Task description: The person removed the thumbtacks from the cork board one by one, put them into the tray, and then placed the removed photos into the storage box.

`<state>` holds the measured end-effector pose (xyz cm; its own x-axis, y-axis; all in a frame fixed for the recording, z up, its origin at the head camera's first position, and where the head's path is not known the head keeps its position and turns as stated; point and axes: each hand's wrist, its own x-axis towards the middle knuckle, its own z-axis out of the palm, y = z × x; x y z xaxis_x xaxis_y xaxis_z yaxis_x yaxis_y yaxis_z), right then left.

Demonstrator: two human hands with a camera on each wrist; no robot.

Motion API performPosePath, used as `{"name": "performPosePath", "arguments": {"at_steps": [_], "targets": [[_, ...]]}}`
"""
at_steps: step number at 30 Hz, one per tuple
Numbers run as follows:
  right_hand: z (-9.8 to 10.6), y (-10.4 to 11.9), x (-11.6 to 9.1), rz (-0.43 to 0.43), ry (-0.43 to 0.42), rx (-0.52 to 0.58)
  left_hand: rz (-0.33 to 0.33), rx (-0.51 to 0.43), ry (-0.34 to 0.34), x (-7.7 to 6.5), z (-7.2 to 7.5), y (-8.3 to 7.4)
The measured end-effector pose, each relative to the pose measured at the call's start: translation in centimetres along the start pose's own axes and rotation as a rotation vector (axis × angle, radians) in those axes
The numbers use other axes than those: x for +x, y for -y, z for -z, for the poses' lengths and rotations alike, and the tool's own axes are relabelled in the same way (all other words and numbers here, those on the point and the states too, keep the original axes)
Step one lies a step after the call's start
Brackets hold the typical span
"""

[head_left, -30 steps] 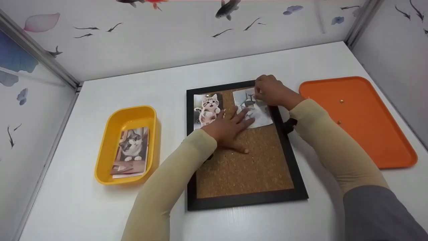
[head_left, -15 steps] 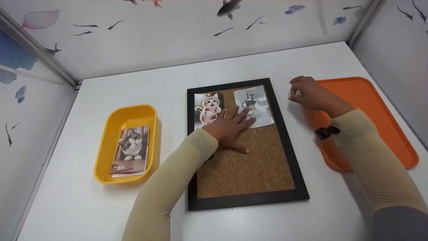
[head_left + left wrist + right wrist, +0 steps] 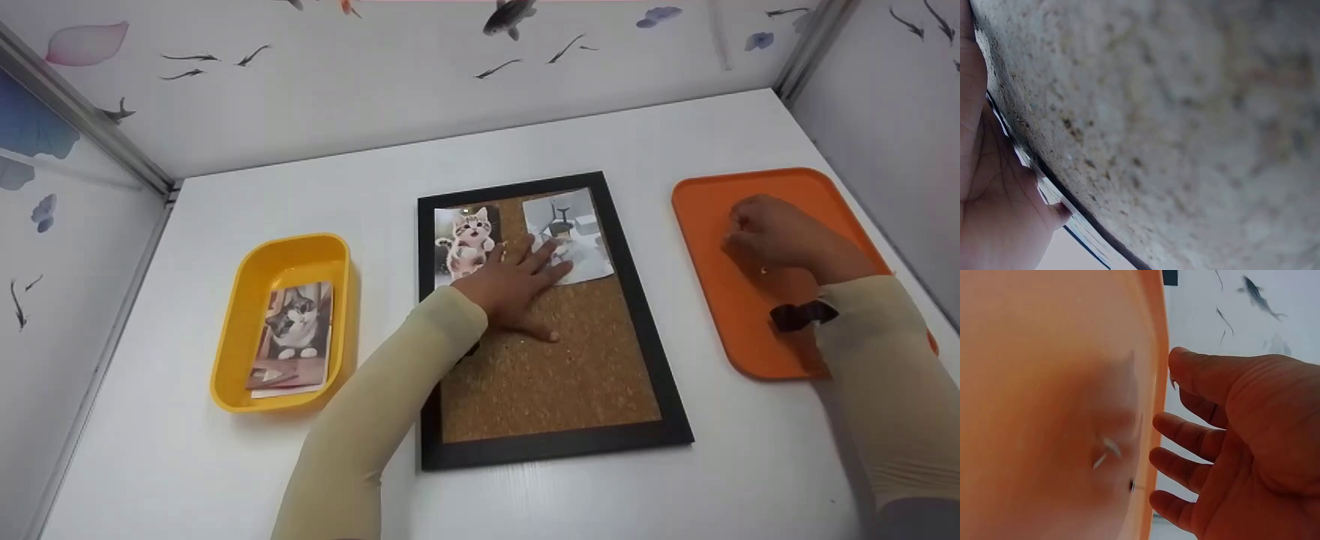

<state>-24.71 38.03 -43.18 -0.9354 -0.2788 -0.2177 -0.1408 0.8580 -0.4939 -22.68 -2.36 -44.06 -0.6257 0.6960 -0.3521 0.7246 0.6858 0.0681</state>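
My left hand [image 3: 517,289] lies flat with spread fingers on the black-framed cork board [image 3: 555,375]. Its fingers cover the lower parts of a kitten photo [image 3: 469,236] and a greyish photo [image 3: 581,232] at the board's top. A small shiny tack head shows at the kitten photo's top edge. In the left wrist view, cork fills most of the picture beside the hand. My right hand [image 3: 772,232] is over the orange tray [image 3: 712,300], fingers curled. In the right wrist view, a small pin point shows at the thumb tip, and loose thumbtacks [image 3: 1132,485] lie on the tray.
A yellow bin [image 3: 232,337] at the left holds a small stack of prints, with a grey-and-white cat photo [image 3: 296,337] on top. Patterned wall panels enclose the white table [image 3: 390,187] at the back and sides.
My right hand has left the greyish photo's upper right corner and moved right, over the orange tray, where it now pinches a tack. My left hand has stayed on the board.
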Motion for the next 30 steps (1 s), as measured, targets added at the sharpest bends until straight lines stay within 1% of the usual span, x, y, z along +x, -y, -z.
{"name": "performPosePath", "arguments": {"at_steps": [6, 15, 20, 24, 27, 30], "targets": [[0.0, -1.0, -0.5, -0.059, 0.020, 0.020, -0.006, -0.018, 0.005, -0.1, 0.0, 0.1], [0.1, -1.3, -0.5, -0.042, 0.002, 0.025, -0.012, -0.030, 0.011, -0.1, 0.1, 0.2], [0.3, -1.2, -0.5, -0.054, 0.016, 0.029, -0.014, -0.032, 0.006, 0.0, 0.1, 0.1], [0.5, -0.5, -0.5, -0.070, 0.020, 0.053, -0.010, -0.024, 0.003, -0.1, 0.2, 0.0], [0.6, 0.8, -0.5, -0.069, 0.015, 0.078, -0.004, -0.010, 0.003, -0.1, 0.1, 0.1], [0.7, 2.3, -0.2, -0.035, 0.010, 0.080, -0.009, -0.006, -0.004, -0.1, 0.1, 0.1]]}}
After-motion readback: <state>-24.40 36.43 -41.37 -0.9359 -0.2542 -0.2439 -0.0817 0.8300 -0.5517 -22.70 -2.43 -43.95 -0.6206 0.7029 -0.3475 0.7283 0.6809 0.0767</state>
